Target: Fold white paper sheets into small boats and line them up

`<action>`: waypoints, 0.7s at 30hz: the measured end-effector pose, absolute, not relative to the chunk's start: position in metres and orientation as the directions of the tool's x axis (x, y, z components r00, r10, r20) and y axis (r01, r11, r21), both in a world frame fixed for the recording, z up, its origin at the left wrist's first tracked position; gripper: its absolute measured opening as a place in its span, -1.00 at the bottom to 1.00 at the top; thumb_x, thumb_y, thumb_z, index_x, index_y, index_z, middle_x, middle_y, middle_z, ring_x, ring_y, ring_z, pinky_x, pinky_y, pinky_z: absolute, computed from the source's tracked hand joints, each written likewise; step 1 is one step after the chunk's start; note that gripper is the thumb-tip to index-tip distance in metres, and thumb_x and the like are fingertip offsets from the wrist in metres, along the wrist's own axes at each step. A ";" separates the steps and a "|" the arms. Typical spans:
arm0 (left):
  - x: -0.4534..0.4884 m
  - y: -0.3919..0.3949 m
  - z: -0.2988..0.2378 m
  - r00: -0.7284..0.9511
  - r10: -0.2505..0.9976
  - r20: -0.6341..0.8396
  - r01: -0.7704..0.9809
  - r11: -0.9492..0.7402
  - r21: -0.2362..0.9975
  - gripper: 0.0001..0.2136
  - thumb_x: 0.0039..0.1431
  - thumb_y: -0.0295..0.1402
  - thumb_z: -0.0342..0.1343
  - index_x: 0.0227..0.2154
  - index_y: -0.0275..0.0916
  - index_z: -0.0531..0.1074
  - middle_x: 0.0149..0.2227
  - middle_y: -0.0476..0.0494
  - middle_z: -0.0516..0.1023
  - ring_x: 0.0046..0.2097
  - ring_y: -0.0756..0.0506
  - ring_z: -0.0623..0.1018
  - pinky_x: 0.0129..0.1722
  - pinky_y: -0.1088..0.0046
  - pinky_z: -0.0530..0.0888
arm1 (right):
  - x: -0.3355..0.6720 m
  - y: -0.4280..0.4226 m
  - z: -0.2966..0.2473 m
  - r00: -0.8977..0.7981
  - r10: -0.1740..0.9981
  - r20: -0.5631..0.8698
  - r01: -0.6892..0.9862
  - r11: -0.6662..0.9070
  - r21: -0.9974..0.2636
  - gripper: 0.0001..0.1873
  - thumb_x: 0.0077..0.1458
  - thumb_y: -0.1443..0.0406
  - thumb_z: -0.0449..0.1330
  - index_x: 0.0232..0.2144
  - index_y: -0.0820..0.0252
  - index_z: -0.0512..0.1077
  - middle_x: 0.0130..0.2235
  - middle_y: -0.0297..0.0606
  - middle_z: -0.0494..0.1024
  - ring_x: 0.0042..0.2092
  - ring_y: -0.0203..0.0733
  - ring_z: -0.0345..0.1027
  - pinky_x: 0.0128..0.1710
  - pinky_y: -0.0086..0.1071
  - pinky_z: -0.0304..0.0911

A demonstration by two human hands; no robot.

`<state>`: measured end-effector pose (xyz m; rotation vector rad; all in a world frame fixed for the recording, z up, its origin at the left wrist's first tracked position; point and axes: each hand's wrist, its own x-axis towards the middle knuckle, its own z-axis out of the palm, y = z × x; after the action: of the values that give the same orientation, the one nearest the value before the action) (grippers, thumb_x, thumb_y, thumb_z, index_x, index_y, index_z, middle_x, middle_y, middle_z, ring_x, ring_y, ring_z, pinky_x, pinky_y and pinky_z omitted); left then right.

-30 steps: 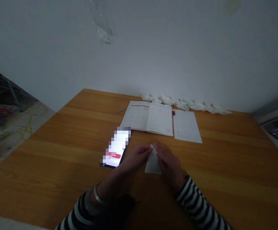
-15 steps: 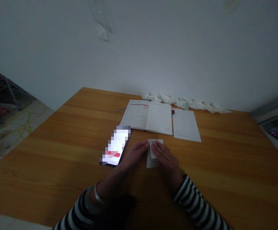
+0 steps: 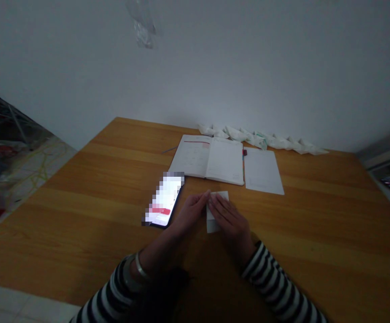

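Note:
A small folded piece of white paper [image 3: 212,226] lies on the wooden table in front of me. At its upper left corner, my left hand [image 3: 192,210] has thumb and fingers pinched together on the edge. My right hand [image 3: 229,219] rests over the paper, its fingers stretched out and pressing down flat. Much of the paper is hidden beneath those fingers; its top edge and lower part show. Left of my hands lies a phone [image 3: 164,202] with a lit screen, partly blurred out.
Behind my hands lies an open planner [image 3: 224,160], with a loose white sheet [image 3: 264,170] to its right. Several folded white paper shapes [image 3: 238,134] form a row along the wall. A clear plastic bag [image 3: 143,33] hangs on the wall.
My right fingers have shifted slightly left over the paper, nearer to my left fingertips, and cover more of its upper part. The whole view has tilted slightly down.

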<state>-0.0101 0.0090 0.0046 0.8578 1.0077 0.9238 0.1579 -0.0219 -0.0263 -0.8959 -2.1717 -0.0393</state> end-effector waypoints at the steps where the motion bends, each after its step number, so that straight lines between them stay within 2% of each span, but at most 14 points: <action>1: -0.011 0.009 0.004 0.263 0.915 -0.308 -0.232 0.369 0.900 -0.53 0.06 0.07 0.25 -0.45 -0.34 0.55 -0.48 -0.09 0.54 -0.39 -0.02 0.45 -0.31 0.46 0.35 | 0.159 -0.021 -0.028 -0.447 0.593 0.669 0.605 0.752 -0.262 -0.43 0.38 0.44 -0.07 0.38 0.14 0.04 0.23 -0.09 0.41 0.32 -0.12 0.18 0.28 -0.17 0.25; 8: -0.013 0.011 0.005 0.333 0.852 -0.405 -0.398 0.516 0.758 -0.56 0.02 0.01 0.33 -0.38 -0.36 0.56 -0.42 -0.18 0.61 -0.40 -0.04 0.53 -0.29 0.43 0.42 | 0.163 -0.020 -0.038 -0.441 0.649 0.620 0.567 0.737 -0.368 -0.38 0.37 0.45 -0.06 0.40 0.04 -0.03 0.27 -0.12 0.35 0.34 -0.10 0.12 0.28 -0.11 0.25; 13: -0.016 0.016 0.006 0.368 0.809 -0.459 -0.433 0.585 0.685 -0.45 0.04 0.15 0.22 -0.37 -0.37 0.56 -0.44 -0.23 0.61 -0.42 -0.06 0.56 -0.35 0.44 0.44 | 0.163 -0.018 -0.039 -0.435 0.641 0.632 0.564 0.741 -0.364 -0.37 0.38 0.46 -0.07 0.40 0.03 -0.05 0.27 -0.12 0.36 0.33 -0.10 0.13 0.27 -0.13 0.27; 15: -0.016 0.016 0.006 0.378 0.805 -0.457 -0.439 0.590 0.677 -0.44 0.03 0.16 0.23 -0.38 -0.37 0.57 -0.45 -0.23 0.61 -0.44 -0.05 0.55 -0.35 0.44 0.44 | 0.163 -0.018 -0.039 -0.429 0.622 0.656 0.565 0.751 -0.343 -0.38 0.38 0.45 -0.08 0.41 0.03 -0.06 0.26 -0.12 0.37 0.33 -0.11 0.13 0.27 -0.13 0.28; 21: -0.015 0.011 0.007 0.348 0.836 -0.425 -0.412 0.543 0.732 -0.61 0.02 -0.05 0.36 -0.42 -0.37 0.55 -0.47 -0.13 0.59 -0.44 0.02 0.51 -0.39 0.53 0.38 | 0.160 -0.020 -0.035 -0.434 0.627 0.646 0.580 0.744 -0.333 -0.40 0.38 0.44 -0.06 0.39 0.07 -0.01 0.26 -0.11 0.37 0.33 -0.09 0.13 0.27 -0.12 0.27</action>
<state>-0.0146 0.0114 0.0065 0.5634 0.8800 0.8663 0.1599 -0.0202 -0.0353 -0.9042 -2.1464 0.0770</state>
